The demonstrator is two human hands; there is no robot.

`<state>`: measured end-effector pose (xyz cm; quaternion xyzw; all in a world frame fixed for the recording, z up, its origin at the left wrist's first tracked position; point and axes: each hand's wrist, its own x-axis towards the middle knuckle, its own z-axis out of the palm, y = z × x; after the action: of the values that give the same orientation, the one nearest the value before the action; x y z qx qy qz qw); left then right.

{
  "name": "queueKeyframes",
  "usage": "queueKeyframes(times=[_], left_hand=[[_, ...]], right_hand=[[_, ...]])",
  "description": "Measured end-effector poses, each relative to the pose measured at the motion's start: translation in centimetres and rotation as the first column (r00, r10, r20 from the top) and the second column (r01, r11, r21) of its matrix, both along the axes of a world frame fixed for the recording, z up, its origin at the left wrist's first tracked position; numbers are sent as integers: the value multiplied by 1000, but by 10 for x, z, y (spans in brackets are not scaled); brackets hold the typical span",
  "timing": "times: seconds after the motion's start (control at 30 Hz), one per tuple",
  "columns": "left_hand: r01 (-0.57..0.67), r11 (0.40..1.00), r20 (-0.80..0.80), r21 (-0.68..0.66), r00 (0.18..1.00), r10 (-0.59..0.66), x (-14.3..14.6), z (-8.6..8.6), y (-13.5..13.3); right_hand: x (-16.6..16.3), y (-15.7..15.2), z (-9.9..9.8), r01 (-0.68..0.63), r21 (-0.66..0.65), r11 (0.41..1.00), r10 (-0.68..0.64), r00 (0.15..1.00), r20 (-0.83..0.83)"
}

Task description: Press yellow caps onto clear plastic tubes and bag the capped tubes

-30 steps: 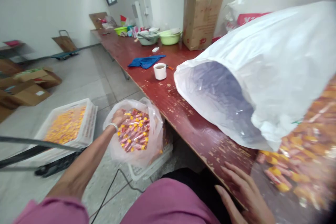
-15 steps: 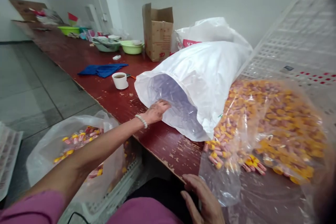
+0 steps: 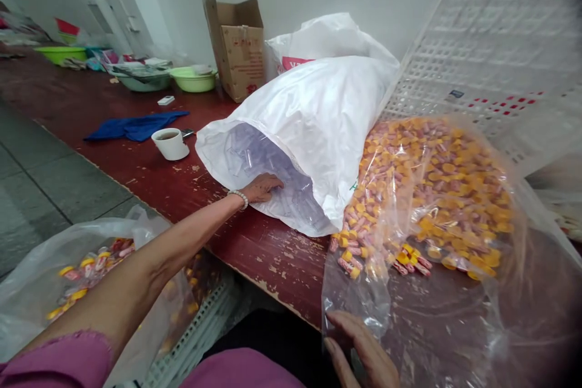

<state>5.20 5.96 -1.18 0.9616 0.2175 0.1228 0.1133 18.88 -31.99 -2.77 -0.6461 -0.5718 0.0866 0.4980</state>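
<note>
A large white woven sack [image 3: 313, 97] lies on its side on the table, its mouth facing me. Many small clear plastic tubes [image 3: 300, 200] show inside it. My left hand [image 3: 262, 188], with a beaded bracelet at the wrist, reaches into the sack's mouth over the tubes, its fingers extended and slightly bent. At the table's front edge, my right hand [image 3: 364, 351] is partly cut off by the frame; its thumb and fingers are apart, beside the clear plastic bag [image 3: 359, 309]. Pink tubes with yellow caps [image 3: 436, 163] are heaped under and within that bag.
Below the table, a translucent bag [image 3: 27, 267] of capped tubes sits by a white crate [image 3: 191, 339]. A white cup [image 3: 170, 144] of dark drink stands near a blue cloth [image 3: 136, 126]. Behind are a cardboard box [image 3: 243, 54], a green basin [image 3: 193, 79] and a tilted white crate [image 3: 473, 48].
My view has turned to the right. The left hand has gone a little deeper over the tubes in the sack. My right hand stays near the table edge.
</note>
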Motion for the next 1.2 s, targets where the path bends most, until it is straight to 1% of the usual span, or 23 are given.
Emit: queueKeyframes(times=[0.07,0.1,0.2,0.27,0.37,0.47,0.57,0.67,0.77,0.9,0.97,1.03,1.07,1.17,1.2], left_hand=[[-65,997,60,-35,996,67,-6,-7,-6],[-95,994,91,-55,991,100,-9,-11,-10],[-148,981,153,-126,974,166,-18,-20,-22],[-152,975,168,-163,969,180,-22,-22,-27],[-145,972,172,-187,969,178,-24,-20,-29],[-135,973,185,-188,968,170,-21,-18,-28],[-143,970,203,-196,962,183,-17,-16,-27],[-181,957,231,-229,944,234,-18,-15,-32],[-215,932,275,-290,915,296,-22,-13,-48],[-227,889,358,-398,854,378,-25,-13,-77],[-226,864,394,-449,818,418,-26,-14,-87],[-224,839,422,-495,783,458,-28,-13,-92],[-224,827,433,-516,765,477,-29,-12,-94],[-218,791,461,-572,712,529,-35,-8,-94],[-214,780,468,-588,697,544,-38,-7,-94]], right_hand=[[2,13,13,-82,-29,996,83,995,49],[1,20,19,-102,-44,994,105,992,76],[-1,49,37,-89,-50,995,94,988,121],[-3,74,42,-72,-68,995,80,989,125],[-3,119,39,-25,-123,992,47,983,178],[-1,161,27,98,-197,975,-25,939,342],[-3,186,15,163,-271,949,-25,892,452],[-6,191,8,164,-275,947,-15,881,472],[-8,188,4,183,-253,950,-48,887,459],[-11,187,3,169,-149,974,-128,959,255],[-16,188,6,173,-131,976,-145,969,199],[-23,189,9,178,-166,970,-141,966,215],[-27,189,10,173,-207,963,-122,964,235],[-37,187,13,113,-372,921,-5,960,278],[-39,186,13,89,-406,909,29,961,275]])
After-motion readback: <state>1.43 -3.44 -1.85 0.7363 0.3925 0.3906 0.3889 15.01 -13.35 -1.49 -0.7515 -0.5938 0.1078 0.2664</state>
